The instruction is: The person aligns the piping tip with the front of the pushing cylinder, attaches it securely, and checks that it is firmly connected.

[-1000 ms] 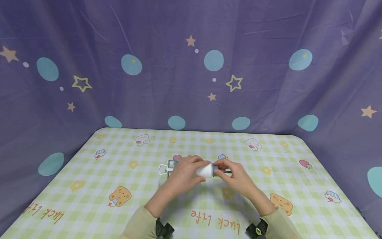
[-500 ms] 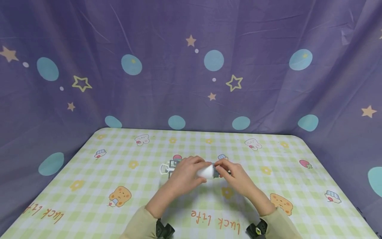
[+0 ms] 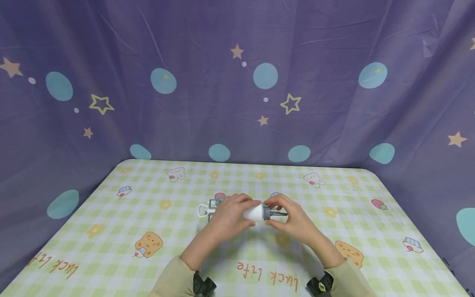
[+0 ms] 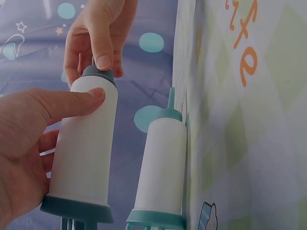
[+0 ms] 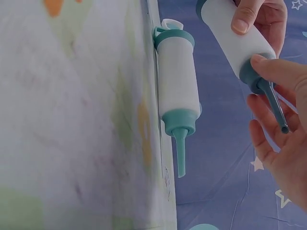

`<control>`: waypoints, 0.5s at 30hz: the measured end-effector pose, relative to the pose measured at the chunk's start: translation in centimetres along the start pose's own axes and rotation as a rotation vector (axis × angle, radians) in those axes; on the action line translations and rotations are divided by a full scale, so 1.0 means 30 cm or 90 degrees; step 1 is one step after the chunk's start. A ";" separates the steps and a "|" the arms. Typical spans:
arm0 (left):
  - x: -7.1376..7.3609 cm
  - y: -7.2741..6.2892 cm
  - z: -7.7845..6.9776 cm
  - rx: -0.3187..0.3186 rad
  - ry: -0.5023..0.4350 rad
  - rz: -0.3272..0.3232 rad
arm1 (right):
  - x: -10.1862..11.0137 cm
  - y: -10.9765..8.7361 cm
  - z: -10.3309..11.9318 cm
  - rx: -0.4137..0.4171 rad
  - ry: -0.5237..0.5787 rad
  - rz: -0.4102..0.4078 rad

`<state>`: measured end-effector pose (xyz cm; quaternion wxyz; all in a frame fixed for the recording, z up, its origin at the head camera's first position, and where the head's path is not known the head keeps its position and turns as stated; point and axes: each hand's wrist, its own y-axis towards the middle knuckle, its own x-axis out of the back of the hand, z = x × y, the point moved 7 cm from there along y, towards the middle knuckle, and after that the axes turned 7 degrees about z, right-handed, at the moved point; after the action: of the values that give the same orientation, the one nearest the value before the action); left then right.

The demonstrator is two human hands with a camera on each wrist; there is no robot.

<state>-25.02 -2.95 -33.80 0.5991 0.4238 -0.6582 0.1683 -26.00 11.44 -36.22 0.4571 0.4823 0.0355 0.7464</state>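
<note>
My left hand grips the white barrel of a large plastic syringe, held sideways above the table. Its dark teal nozzle cap and thin nozzle point right. Around that cap, the thumb and fingers of my right hand are curled, with the thumb pressing its side in the right wrist view. A white loop handle sticks out left of my left hand. A second white syringe with lighter teal ends lies on the table behind the held one, mostly hidden from the head view.
A table with a green checked cloth carries printed flowers, bunnies and lettering. Purple curtain hangs behind it and at both sides.
My right fingers have shifted on the nozzle cap and spread wider, so more of the nozzle shows. The left hand stays on the barrel, nearly still.
</note>
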 end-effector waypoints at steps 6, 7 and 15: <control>-0.002 0.000 0.002 -0.002 -0.007 -0.007 | -0.005 -0.004 -0.010 -0.025 0.008 0.010; -0.002 0.000 0.001 -0.003 -0.008 -0.007 | -0.006 -0.005 -0.011 -0.034 0.009 0.013; -0.002 -0.001 0.000 -0.003 -0.008 -0.007 | -0.013 -0.011 -0.021 -0.096 0.011 0.031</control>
<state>-25.00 -2.95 -33.87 0.5970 0.4268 -0.6600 0.1608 -26.22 11.58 -36.98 0.4735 0.4407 -0.0282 0.7621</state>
